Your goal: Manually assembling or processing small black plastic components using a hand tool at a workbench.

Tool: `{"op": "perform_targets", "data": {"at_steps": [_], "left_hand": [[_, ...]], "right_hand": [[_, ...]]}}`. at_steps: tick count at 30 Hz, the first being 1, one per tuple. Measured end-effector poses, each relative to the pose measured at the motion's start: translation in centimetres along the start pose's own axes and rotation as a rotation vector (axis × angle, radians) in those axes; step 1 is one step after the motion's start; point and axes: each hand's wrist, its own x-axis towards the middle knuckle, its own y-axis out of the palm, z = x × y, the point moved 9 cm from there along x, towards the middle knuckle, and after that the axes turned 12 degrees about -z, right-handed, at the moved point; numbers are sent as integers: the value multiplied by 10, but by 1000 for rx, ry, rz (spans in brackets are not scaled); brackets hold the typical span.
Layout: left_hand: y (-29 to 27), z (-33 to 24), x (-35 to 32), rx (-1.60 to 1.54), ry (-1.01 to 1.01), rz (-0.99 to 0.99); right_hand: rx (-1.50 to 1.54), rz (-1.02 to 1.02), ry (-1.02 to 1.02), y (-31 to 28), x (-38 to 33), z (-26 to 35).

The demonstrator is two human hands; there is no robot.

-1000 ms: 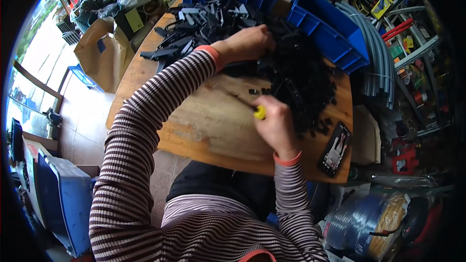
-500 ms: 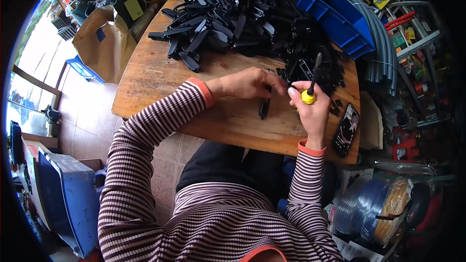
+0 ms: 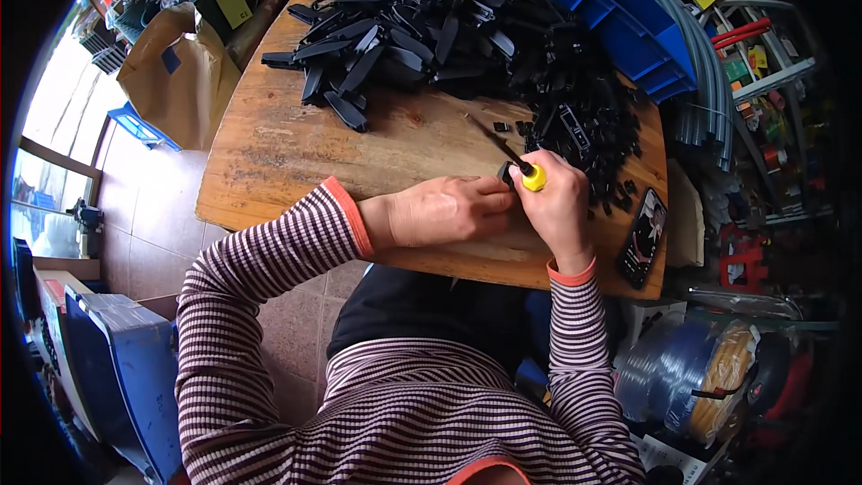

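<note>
With the yellow-handled screwdriver [image 3: 534,178] gripped in the right hand [image 3: 558,207], tip well clear of the curled left hand [image 3: 449,210] (contents impossible to tell), carefully steady the black part [image 3: 505,173] between both, over the surface [image 3: 287,157].

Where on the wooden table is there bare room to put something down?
The table is bare at its left, between the black parts and the left hand and sleeve. The far side is crowded with parts; on the right, small pieces and the phone leave little room.
</note>
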Motion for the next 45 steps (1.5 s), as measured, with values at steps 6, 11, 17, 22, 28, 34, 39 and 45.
{"op": "perform_targets", "data": {"at_steps": [6,11,17,22,28,34,39,45], "left_hand": [[11,-3,-10,117,62,69],[15,-1,-12,98,53,77],[18,-4,-7,96,43,153],[-6,-3,4,129,100,-10],[-10,7,3,156,40,88],[-100,41,-62,371,-458,23],[-127,53,-74,555,-347,83],[-108,29,-45,566,-201,212]], "right_hand": [[-2,-8,-64,10,4,8],[63,118,-18,4,10,1],[872,-451,244,-23,35,-10],[689,-180,393,10,50,-17],[8,76,-39,33,59,-12],[-132,195,-126,42,50,-6],[-107,196,-203,41,57,3],[-107,249,-183,43,57,-14]]}}
